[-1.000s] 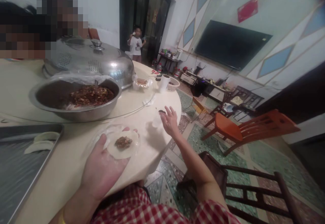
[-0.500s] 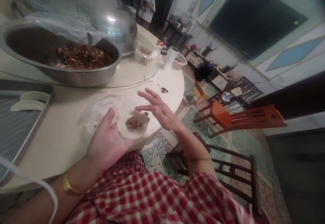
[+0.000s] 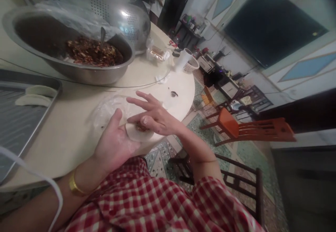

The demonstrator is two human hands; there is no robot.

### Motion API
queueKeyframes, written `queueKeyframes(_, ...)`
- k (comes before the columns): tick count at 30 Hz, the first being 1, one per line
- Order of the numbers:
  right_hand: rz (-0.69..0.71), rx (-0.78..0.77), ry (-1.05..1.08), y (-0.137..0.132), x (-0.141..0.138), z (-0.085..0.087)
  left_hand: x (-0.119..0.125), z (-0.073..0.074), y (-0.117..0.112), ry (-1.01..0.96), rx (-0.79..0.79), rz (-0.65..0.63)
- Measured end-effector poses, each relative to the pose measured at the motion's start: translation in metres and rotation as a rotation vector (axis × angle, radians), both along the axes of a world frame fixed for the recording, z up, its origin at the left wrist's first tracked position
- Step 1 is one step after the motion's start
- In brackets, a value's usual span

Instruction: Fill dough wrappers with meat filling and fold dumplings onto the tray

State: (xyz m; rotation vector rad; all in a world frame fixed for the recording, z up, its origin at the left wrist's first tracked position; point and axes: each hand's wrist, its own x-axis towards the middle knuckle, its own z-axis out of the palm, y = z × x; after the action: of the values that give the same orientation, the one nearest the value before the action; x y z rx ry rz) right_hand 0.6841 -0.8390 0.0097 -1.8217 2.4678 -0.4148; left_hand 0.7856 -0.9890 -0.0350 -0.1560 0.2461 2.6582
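Observation:
A round white dumpling wrapper (image 3: 134, 134) lies across the fingers of my left hand (image 3: 112, 146), which is palm up with its thumb raised, supporting it. Dark minced filling (image 3: 141, 127) sits in the wrapper's middle, partly covered by my right thumb. My right hand (image 3: 154, 116) reaches over from the right, fingers stretched and spread. Its thumb and index finger are at the wrapper's far edge; whether they pinch it is unclear. Beyond the hands stands a steel bowl (image 3: 105, 74) of the same filling (image 3: 91, 51), with a spoon (image 3: 102, 35) stuck in it.
At left, a metal tray (image 3: 15, 120) holds folded dumplings (image 3: 34, 100). A crumpled plastic bag (image 3: 102, 113) lies on the table behind my left hand. A perforated metal cover (image 3: 139, 21) stands behind the bowl. A white cable (image 3: 34, 174) crosses my left forearm. Chairs (image 3: 252, 127) stand to the right.
My right hand has moved left and closer over the wrapper, its thumb now above the filling. My left hand still supports the wrapper. The view has shifted slightly.

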Motion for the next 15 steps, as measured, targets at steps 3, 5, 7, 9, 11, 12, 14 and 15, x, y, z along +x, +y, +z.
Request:
queueKeyframes(3,0.031,0.006,0.086,-0.011,0.002,0.006,-0.001,-0.002,-0.003,0.014,0.038,0.03)
queueKeyframes(5,0.013,0.001,0.126,-0.016,0.005,0.008,-0.002,-0.002,-0.005,0.027,0.035,0.063)
queueKeyframes(7,0.008,0.014,0.159,-0.019,0.01,0.006,-0.003,-0.001,-0.008,0.04,0.019,0.105)
queueKeyframes(9,0.022,0.011,0.213,-0.02,0.017,0.002,-0.004,0.0,-0.012,0.031,0.003,0.125)
queueKeyframes(11,0.036,-0.042,0.291,-0.018,0.025,-0.006,-0.004,0.001,-0.017,-0.001,-0.02,0.145)
queueKeyframes(12,0.043,-0.076,0.321,-0.015,0.028,-0.01,-0.004,0.002,-0.019,-0.025,-0.033,0.158)
queueKeyframes(14,0.057,-0.125,0.333,-0.01,0.035,-0.019,-0.004,0.004,-0.023,-0.081,-0.061,0.195)
queueKeyframes(15,0.051,-0.13,0.312,-0.008,0.038,-0.023,-0.004,0.005,-0.024,-0.115,-0.075,0.215)
